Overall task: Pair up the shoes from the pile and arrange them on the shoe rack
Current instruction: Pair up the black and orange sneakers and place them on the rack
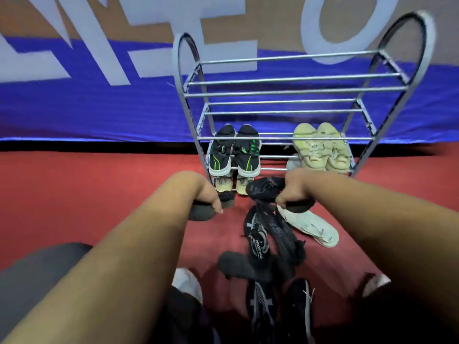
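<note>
The left hand (207, 194) has its grip curled round a dark grey shoe (201, 213). The right hand (295, 188) has its grip curled round a black shoe (264, 187). Both are just in front of the shoe rack (293, 91). On 1 shelf sit 2 pairs: black-and-green shoes (234, 151) left, pale yellow shoes (320, 147) right. The pile (270, 242) lies on the red floor (99, 189) between the arms.
</note>
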The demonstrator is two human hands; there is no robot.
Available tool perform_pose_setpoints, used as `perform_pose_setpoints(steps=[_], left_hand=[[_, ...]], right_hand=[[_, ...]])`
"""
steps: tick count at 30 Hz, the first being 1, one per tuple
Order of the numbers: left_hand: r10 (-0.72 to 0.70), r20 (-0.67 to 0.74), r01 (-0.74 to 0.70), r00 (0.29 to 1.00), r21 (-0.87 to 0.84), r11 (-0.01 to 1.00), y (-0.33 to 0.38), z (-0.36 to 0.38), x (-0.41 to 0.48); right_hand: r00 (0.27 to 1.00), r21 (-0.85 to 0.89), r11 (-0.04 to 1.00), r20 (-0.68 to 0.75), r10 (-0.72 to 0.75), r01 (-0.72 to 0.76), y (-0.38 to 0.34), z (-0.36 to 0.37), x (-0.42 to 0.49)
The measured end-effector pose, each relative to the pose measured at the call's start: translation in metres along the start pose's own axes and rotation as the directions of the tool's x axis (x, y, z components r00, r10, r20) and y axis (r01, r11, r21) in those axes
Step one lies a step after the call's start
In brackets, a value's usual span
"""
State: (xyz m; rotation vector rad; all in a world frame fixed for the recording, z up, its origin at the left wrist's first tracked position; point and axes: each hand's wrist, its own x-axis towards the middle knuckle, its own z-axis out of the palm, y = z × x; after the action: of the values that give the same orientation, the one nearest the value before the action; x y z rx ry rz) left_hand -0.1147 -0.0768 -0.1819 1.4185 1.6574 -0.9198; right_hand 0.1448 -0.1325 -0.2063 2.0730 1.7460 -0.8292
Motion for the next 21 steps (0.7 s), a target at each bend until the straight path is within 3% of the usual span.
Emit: perform_pose_setpoints(steps=[6,10,14,21], left_hand=[[0.106,-0.151,-0.120,0.983,-0.087,0.989,-0.022,-0.061,-0.072],[0.193,-0.310,-0.260,0.931,-0.192,0.946,-0.020,-0.079,-0.097],[0.206,-0.592,-0.426,0.779,-0.258,0.867,-0.003,-0.075,-0.092],[0.121,-0.697,-0.541,0.707,-0.421,0.728,0.034,-0.082,-0.060]], right_hand=[[0.970,-0.005,0.999,-0.238,-0.044,0.045,0.003,-0.083,-0.043],[0.945,0.222,0.971,-0.328,-0.007,0.084,0.020,-0.105,-0.047],[0.915,0.454,0.884,-0.394,0.090,0.109,0.025,-0.100,-0.038],[0.880,0.692,0.707,-0.418,0.227,0.146,-0.002,-0.103,-0.002]])
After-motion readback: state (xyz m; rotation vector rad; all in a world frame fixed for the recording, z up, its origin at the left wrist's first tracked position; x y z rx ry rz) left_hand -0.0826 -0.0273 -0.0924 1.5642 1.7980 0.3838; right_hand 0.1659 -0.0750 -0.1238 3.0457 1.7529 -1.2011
